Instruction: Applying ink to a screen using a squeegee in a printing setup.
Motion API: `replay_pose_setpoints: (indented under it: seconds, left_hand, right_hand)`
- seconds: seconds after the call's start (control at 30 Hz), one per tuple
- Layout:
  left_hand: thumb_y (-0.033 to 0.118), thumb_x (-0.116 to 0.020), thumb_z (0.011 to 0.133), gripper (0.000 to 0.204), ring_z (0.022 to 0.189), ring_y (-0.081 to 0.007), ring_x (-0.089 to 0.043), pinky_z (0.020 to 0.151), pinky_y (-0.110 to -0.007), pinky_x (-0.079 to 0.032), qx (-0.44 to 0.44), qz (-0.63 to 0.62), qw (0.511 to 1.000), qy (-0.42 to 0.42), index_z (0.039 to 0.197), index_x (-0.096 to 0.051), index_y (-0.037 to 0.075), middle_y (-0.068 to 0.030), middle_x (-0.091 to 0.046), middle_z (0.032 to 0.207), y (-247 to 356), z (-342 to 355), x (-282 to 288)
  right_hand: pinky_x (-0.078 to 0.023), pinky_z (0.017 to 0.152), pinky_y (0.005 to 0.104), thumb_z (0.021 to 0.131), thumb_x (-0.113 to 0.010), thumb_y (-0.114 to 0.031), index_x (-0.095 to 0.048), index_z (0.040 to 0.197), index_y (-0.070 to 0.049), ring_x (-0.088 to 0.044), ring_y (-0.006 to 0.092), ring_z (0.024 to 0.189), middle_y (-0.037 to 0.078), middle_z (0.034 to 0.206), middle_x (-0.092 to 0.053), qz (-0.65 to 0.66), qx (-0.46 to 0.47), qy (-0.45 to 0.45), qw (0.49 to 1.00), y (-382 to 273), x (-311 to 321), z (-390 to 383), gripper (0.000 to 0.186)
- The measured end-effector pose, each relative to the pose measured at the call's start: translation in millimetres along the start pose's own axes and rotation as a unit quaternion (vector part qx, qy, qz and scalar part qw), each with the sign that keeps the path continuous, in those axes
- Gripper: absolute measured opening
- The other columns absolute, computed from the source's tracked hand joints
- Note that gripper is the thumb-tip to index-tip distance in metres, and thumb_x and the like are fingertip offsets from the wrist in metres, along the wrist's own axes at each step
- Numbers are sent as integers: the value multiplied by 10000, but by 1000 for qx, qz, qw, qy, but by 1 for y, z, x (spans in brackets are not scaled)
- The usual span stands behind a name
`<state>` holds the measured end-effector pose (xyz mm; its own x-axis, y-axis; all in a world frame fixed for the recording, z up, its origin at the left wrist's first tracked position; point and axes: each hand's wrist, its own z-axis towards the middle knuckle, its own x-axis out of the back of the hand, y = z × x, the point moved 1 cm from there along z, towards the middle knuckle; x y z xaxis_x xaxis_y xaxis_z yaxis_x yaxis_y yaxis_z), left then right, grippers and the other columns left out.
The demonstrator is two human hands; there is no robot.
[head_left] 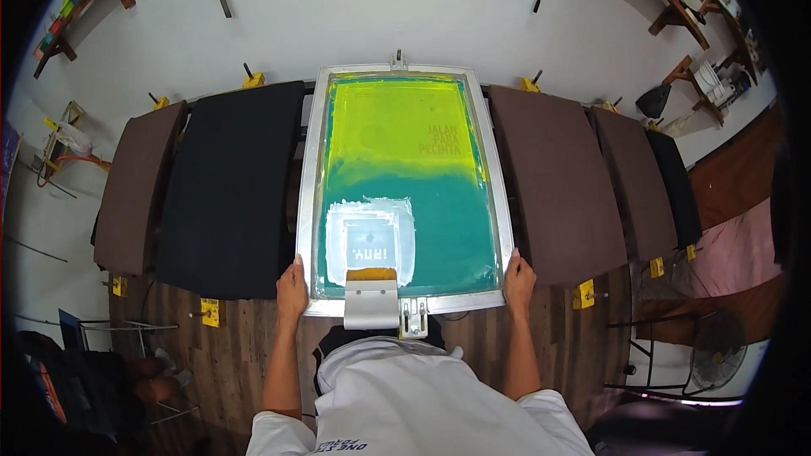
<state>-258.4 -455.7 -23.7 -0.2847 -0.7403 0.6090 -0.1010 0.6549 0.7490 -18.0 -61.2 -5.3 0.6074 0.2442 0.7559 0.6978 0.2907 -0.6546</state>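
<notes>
I hold an aluminum-framed screen (405, 70) by its lower side rails, my left hand (292, 285) closed on the left rail and my right hand (519, 280) closed on the right. Its mesh is yellow-green above and teal below, with faint printed design areas. A patch of white ink (336, 241) covers the lower left. A squeegee (367, 308) with a metal holder and amber blade rests across the bottom edge there, beside a metal bracket (414, 317).
Dark fabric-covered boards (224, 186) and brown ones (553, 181) line both sides, with yellow clamps (583, 294) at their ends. Wooden wall shelves (676, 13) are overhead. A standing fan (716, 355) is at lower right; someone's feet (165, 376) show at lower left.
</notes>
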Motion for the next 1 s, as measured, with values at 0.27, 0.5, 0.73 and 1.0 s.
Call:
replay_pose_setpoints:
  seconds: [0.27, 0.5, 0.73, 1.0]
  left_hand:
    - [373, -439, 1040, 499, 1172, -426, -534, 989, -454, -417, -92, 42, 992, 75, 1256, -545, -64, -298, -563, 1236, 1, -28, 1]
    - [447, -723, 839, 850, 1424, -430, -284, 1150, -535, -245, -320, 137, 937, -35, 1485, -361, 31, -250, -340, 1516, 52, -110, 19]
    - [169, -773, 702, 893, 1456, -398, -262, 1179, -504, -244, -410, 255, 850, -209, 1492, -363, 86, -209, -330, 1540, 77, -104, 9]
    - [77, -714, 691, 627, 1134, -398, -573, 1012, -458, -444, -471, 195, 835, -208, 1288, -547, -17, -228, -589, 1257, 85, -67, 12]
  right_hand:
    - [-453, 794, 460, 984, -560, -217, -604, 978, 18, -581, 379, 894, 207, 964, -605, 39, 157, 108, 981, 9, -5, -12, 240]
    - [-403, 936, 512, 831, -656, -78, -580, 1154, -9, -506, 382, 1122, 201, 1200, -533, -4, 314, -43, 948, -60, 11, -74, 338]
    - [-421, 979, 527, 729, -772, -202, -502, 1345, -38, -454, 378, 1277, 232, 1349, -468, -66, 500, -236, 831, -137, -30, -169, 692]
    - [-529, 846, 464, 644, -768, -89, -590, 1079, 12, -602, 386, 1017, 209, 1085, -600, -150, 439, -357, 810, -172, -51, -136, 480]
